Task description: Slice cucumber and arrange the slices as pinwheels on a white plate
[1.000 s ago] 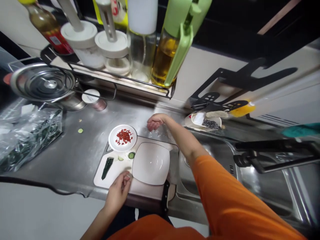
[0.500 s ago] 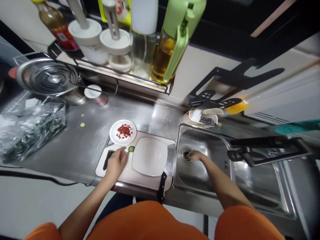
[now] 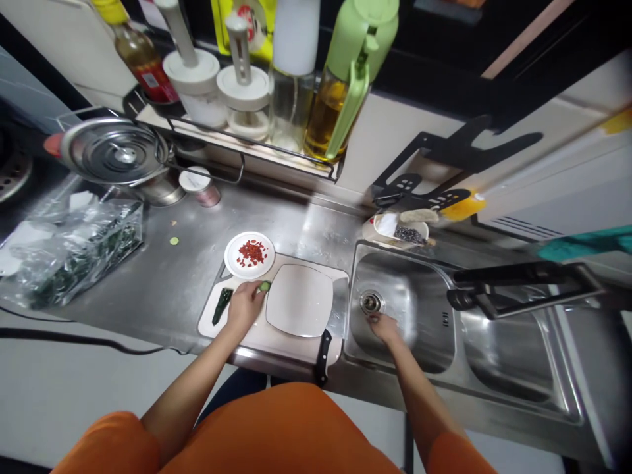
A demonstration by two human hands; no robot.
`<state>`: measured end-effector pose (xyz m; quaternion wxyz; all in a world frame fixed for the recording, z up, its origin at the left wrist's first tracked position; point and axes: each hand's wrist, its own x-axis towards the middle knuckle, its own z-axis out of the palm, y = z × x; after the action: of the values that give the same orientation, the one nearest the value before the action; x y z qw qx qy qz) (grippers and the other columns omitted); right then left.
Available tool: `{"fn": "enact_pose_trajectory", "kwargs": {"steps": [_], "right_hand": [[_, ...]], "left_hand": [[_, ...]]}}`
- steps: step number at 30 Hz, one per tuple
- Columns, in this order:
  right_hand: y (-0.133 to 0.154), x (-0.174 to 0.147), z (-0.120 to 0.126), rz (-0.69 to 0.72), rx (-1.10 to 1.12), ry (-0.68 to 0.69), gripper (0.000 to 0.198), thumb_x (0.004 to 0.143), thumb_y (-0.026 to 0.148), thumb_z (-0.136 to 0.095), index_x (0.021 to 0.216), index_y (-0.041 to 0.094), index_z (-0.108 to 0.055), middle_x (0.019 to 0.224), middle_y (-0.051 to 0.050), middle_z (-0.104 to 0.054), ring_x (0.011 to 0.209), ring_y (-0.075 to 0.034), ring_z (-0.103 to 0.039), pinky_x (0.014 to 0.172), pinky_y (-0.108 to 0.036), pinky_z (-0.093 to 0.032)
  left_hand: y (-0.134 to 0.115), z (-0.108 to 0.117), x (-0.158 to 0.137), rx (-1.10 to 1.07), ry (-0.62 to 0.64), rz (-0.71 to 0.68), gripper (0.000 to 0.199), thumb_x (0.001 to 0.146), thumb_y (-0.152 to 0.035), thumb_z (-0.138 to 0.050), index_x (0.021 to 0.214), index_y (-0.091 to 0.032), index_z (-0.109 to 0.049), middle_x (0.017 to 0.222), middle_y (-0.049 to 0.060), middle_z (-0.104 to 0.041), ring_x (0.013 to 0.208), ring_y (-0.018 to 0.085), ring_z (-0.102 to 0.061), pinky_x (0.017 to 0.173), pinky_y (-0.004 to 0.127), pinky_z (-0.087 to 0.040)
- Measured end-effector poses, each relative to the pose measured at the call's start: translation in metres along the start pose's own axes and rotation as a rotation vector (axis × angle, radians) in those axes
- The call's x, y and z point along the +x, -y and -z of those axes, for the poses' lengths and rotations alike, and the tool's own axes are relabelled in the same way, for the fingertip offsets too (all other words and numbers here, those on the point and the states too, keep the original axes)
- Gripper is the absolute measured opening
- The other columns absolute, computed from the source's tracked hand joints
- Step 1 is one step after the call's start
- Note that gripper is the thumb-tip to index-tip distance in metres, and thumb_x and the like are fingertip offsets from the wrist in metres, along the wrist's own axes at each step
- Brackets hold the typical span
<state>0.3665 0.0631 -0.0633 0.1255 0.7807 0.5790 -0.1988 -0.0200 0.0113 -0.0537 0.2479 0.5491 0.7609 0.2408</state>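
The fingertips of my left hand (image 3: 247,304) close on a small cucumber piece (image 3: 265,286), at the edge of a white squarish plate (image 3: 299,299). Plate and cucumber lie on a white cutting board (image 3: 289,343). Beside that hand, a longer dark-green cucumber piece (image 3: 223,304) rests at the board's left end. My right hand (image 3: 385,328) hangs over the left sink basin (image 3: 415,342), just below the drain (image 3: 371,302). Its fingers are drawn together; what they hold, if anything, is too small to make out.
A black-handled knife (image 3: 322,355) lies by the plate, its handle over the front edge. Behind the board is a small plate (image 3: 230,253) of red bits. A plastic bag of greens (image 3: 99,250) stands left. The black faucet (image 3: 523,280) juts over the sink.
My left hand has moved right and closed on the small cucumber piece. My right hand has drawn back from over the drain toward me. The view has shifted slightly.
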Motion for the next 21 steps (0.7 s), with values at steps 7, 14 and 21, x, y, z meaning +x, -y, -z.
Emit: {"fn": "enact_pose_trajectory", "kwargs": {"steps": [7,14,21], "right_hand": [[0.014,-0.01,0.009,0.082,0.139,-0.092,0.029,0.085,0.022,-0.043,0.099,0.015,-0.067,0.099,-0.011,-0.068,0.091,-0.021,-0.061,0.081,-0.028,-0.041],[0.087,-0.057,0.007,0.395,0.318,-0.262,0.026,0.085,0.02,-0.042,0.088,0.014,-0.067,0.09,-0.009,-0.067,0.09,-0.02,-0.055,0.088,-0.03,-0.036],[0.124,-0.081,-0.009,0.625,0.4,-0.221,0.024,0.086,0.017,-0.042,0.083,0.016,-0.066,0.079,-0.007,-0.065,0.084,-0.02,-0.053,0.081,-0.029,-0.038]], "left_hand": [[-0.002,-0.001,0.006,0.045,0.019,0.086,0.018,0.074,-0.028,-0.056,0.087,-0.018,-0.065,0.085,0.006,-0.067,0.08,0.02,-0.06,0.077,0.03,-0.046],[-0.004,0.0,0.008,0.034,0.022,0.113,0.029,0.073,-0.032,-0.057,0.096,-0.017,-0.065,0.086,0.007,-0.067,0.079,0.02,-0.059,0.076,0.029,-0.045],[-0.005,0.001,0.006,0.001,-0.009,0.117,0.03,0.074,-0.034,-0.057,0.097,-0.017,-0.066,0.085,0.006,-0.067,0.074,0.018,-0.059,0.075,0.029,-0.045]]}}
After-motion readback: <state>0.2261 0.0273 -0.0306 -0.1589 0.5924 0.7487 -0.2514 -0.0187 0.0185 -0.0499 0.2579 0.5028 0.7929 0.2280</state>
